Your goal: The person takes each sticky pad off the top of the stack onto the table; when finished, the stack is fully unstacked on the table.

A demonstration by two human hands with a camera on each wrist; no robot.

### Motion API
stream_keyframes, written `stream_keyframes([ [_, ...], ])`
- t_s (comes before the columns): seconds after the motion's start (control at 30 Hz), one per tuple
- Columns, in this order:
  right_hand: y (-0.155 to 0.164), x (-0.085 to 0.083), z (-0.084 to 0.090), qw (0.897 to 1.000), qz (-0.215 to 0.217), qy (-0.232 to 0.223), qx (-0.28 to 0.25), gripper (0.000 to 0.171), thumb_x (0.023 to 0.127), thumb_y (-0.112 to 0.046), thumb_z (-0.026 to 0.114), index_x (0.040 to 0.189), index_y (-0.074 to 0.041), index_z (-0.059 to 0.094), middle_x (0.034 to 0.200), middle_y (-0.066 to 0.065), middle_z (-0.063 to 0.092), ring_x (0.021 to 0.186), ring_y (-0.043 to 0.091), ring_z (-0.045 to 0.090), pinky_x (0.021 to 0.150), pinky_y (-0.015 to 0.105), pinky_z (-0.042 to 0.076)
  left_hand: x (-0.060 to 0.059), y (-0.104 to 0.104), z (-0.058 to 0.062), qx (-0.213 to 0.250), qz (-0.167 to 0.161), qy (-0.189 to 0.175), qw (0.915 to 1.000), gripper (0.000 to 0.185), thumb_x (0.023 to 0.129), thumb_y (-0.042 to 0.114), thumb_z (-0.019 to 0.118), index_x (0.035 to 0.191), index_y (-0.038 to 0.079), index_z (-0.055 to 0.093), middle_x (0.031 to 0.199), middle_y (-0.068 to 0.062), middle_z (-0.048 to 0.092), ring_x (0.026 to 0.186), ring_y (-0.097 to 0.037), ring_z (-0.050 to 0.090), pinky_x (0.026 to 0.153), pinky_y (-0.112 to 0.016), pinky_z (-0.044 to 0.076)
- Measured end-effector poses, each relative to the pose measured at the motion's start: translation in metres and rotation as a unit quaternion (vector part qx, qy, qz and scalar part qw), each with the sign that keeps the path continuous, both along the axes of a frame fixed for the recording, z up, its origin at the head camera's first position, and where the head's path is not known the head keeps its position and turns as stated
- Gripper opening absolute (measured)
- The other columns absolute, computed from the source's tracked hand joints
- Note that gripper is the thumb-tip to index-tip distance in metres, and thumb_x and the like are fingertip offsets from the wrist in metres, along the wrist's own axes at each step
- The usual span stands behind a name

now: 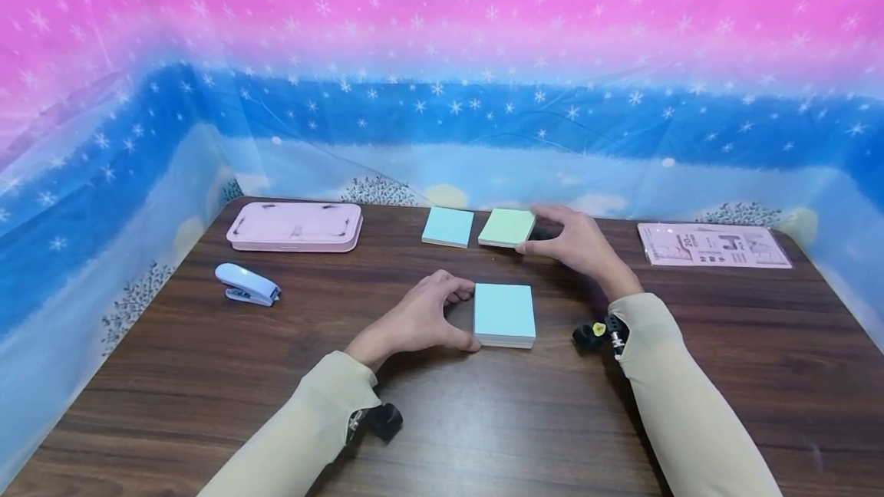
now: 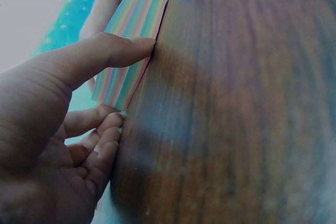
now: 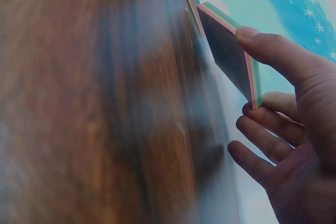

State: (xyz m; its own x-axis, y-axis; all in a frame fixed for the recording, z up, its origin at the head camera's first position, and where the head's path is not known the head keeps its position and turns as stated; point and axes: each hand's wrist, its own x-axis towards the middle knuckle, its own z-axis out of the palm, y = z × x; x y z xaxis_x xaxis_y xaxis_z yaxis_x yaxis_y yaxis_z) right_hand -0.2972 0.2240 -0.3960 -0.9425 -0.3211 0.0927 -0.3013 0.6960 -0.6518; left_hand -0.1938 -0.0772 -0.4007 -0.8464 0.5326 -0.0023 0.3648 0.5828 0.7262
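A stack of sticky notes point(image 1: 504, 311) with a light blue top sits mid-table. My left hand point(image 1: 421, 317) holds it at its left side, thumb at the near corner and fingers at the far one. Layered colours show along the stack's side point(image 2: 137, 14) in the left wrist view. Farther back, my right hand point(image 1: 576, 240) pinches a thin green-topped sticky note pad point(image 1: 506, 226) between thumb and fingers. The right wrist view shows this pad point(image 3: 226, 45) tilted up, its dark underside visible. Just left of it lies a light blue sticky note pad point(image 1: 447, 226).
A pink case point(image 1: 295, 226) lies at the back left, with a pale blue stapler point(image 1: 249, 284) in front of it. A flat pink printed packet point(image 1: 714, 245) lies at the back right. Patterned cloth point(image 1: 442, 113) hangs behind the wooden table point(image 1: 470, 436).
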Motion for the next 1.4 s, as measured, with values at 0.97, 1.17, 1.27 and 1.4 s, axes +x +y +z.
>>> stream_keyframes([
  [0.97,-0.003,-0.001,-0.009,0.999,0.009,-0.048,-0.023,0.086,0.092,-0.041,0.084,0.162,-0.008,0.045,0.161,0.018,0.047,0.147,0.039,0.043,0.119,0.057,0.033,-0.001,0.001,0.000,0.002,-0.003,0.001,1.0000,0.081,0.075,0.029,0.094,0.145,0.004,0.062,0.123,-0.005,0.058,0.115,-0.020,0.055,0.102,-0.037,0.047],
  [1.17,-0.006,0.000,-0.011,0.999,0.016,-0.048,-0.016,0.086,0.093,-0.037,0.084,0.162,-0.005,0.042,0.164,0.019,0.042,0.149,0.042,0.040,0.120,0.057,0.032,0.000,0.001,-0.001,-0.002,-0.003,0.002,1.0000,0.081,0.075,0.029,0.094,0.145,0.003,0.061,0.124,-0.005,0.058,0.115,-0.020,0.055,0.101,-0.037,0.047],
  [1.27,-0.007,0.000,-0.010,0.999,0.016,-0.047,-0.011,0.086,0.093,-0.035,0.084,0.163,-0.005,0.041,0.165,0.019,0.040,0.149,0.042,0.039,0.120,0.058,0.031,0.000,0.001,-0.001,0.001,-0.003,0.003,1.0000,0.081,0.075,0.029,0.094,0.145,0.003,0.061,0.124,-0.005,0.058,0.115,-0.021,0.055,0.101,-0.037,0.047],
  [1.4,-0.006,-0.001,-0.010,0.999,0.015,-0.050,0.001,0.087,0.094,-0.035,0.083,0.163,-0.006,0.040,0.165,0.020,0.039,0.150,0.043,0.037,0.120,0.058,0.030,0.000,0.001,-0.001,0.000,-0.002,0.005,1.0000,0.082,0.075,0.029,0.094,0.145,0.003,0.061,0.123,-0.005,0.058,0.115,-0.020,0.054,0.100,-0.037,0.047],
])
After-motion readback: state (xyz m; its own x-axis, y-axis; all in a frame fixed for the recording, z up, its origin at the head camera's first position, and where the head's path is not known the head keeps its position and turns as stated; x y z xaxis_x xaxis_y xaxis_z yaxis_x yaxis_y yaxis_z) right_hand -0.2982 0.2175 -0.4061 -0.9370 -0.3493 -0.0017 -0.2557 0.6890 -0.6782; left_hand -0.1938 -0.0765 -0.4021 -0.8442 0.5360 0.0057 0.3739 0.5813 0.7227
